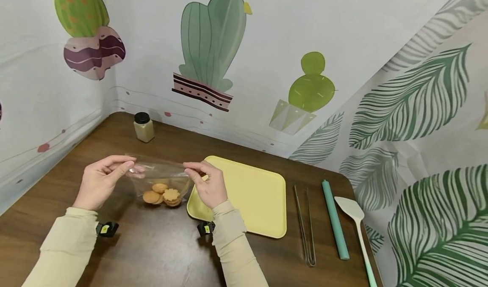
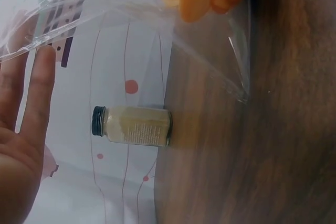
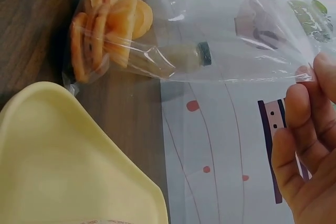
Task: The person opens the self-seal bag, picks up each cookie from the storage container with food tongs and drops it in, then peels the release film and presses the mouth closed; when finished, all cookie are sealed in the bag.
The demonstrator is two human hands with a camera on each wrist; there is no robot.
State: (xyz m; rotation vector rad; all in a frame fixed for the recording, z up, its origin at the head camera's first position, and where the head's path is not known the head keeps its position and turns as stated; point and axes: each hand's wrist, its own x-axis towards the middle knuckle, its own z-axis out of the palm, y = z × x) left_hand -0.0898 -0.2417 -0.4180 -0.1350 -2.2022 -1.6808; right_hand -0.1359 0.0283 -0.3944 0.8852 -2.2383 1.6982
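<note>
A clear plastic bag (image 1: 162, 175) is stretched between both hands, its upper edge at the top. Several round golden cookies (image 1: 171, 196) lie in its bottom, one with a scalloped rim; the cookies (image 3: 100, 30) show stacked in the right wrist view. My left hand (image 1: 101, 181) pinches the bag's upper left corner between thumb and fingers. At the opposite corner, my right hand (image 1: 209, 183) pinches the plastic with thumb and forefinger. Close behind the right hand is a yellow tray (image 1: 255, 198), partly covered by it.
A square jar with a black lid (image 1: 144, 128) stands at the table's back left. Right of the tray lie metal tongs (image 1: 305, 227), a green rod (image 1: 335, 221) and a white spatula (image 1: 352, 211). A printed wall covering (image 1: 263, 37) rises behind the wooden table (image 1: 152, 244).
</note>
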